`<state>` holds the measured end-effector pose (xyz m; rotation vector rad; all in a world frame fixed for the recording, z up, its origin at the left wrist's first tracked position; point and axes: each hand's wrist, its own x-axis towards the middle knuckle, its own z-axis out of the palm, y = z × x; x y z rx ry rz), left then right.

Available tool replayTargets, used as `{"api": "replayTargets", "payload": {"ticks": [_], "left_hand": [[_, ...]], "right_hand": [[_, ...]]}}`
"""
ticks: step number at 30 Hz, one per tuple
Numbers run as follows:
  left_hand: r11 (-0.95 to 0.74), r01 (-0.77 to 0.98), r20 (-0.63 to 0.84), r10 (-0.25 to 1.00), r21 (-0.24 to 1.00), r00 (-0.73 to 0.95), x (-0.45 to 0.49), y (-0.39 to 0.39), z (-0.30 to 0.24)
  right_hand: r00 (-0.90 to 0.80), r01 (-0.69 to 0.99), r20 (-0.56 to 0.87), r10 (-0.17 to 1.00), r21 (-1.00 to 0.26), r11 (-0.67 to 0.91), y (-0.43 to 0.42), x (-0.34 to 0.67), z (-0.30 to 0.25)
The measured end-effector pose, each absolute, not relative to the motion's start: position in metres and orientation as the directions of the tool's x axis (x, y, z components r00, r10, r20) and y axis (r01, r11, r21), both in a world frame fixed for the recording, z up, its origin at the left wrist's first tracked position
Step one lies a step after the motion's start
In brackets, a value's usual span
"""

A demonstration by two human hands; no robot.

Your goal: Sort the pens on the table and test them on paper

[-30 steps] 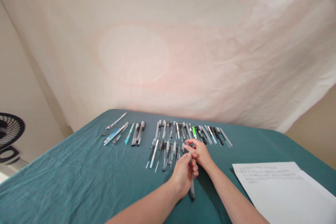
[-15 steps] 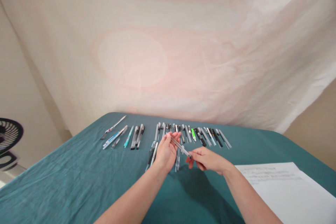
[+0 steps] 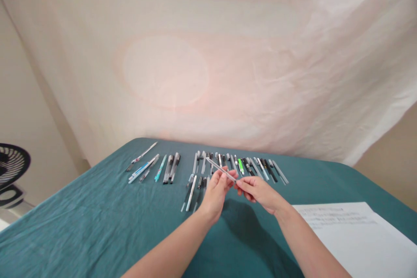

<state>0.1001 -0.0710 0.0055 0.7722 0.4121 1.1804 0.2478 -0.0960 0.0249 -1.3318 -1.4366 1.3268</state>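
Note:
A slim clear-grey pen (image 3: 215, 165) is held slantwise above the table, one end pointing up and to the left. My left hand (image 3: 215, 195) grips it along its lower half between thumb and fingers. At the lower right end, my right hand (image 3: 259, 192) pinches the same pen, close beside the left fingertips. Just left of my left hand lie a white pen (image 3: 191, 193) and several dark and clear pens, some partly hidden by that hand. Behind both hands runs a row of clear and black pens with a bright green pen (image 3: 240, 166) among them.
Farther left on the green tablecloth (image 3: 97, 221) lie a turquoise pen (image 3: 160, 168), a blue-and-white pen (image 3: 140, 171) and several dark-capped pens (image 3: 175, 168). Printed paper sheets (image 3: 355, 239) rest at the right. A black fan (image 3: 13, 165) stands at the left edge.
My left hand has shifted right and nearer my right hand, uncovering pens at its left. The held pen now reaches farther up and left beyond the left fingers.

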Motion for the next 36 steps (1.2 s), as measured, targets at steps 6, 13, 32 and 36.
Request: {"api": "replayTargets", "payload": {"ticks": [6,13,32,36], "left_hand": [[0.145,-0.607,0.105,0.929,0.781,0.356,0.102,-0.076,-0.004],[0.103,-0.586,0.110,0.942,0.804,0.316,0.099,-0.072,-0.005],[0.091,-0.588,0.091,0.958,0.804,0.273,0.098,-0.069,-0.001],[0.101,-0.590,0.084,0.957,0.801,0.278,0.098,-0.070,0.001]], "right_hand": [[-0.178,0.261,-0.073,0.981,-0.965,-0.024,-0.099,0.245,0.027],[-0.139,0.316,-0.001,0.990,-0.948,0.044,-0.097,0.240,0.026],[-0.147,0.142,-0.077,0.986,-0.988,-0.056,-0.096,0.235,0.018],[-0.097,0.174,-0.018,0.995,-0.985,-0.001,-0.096,0.236,0.018]]}}
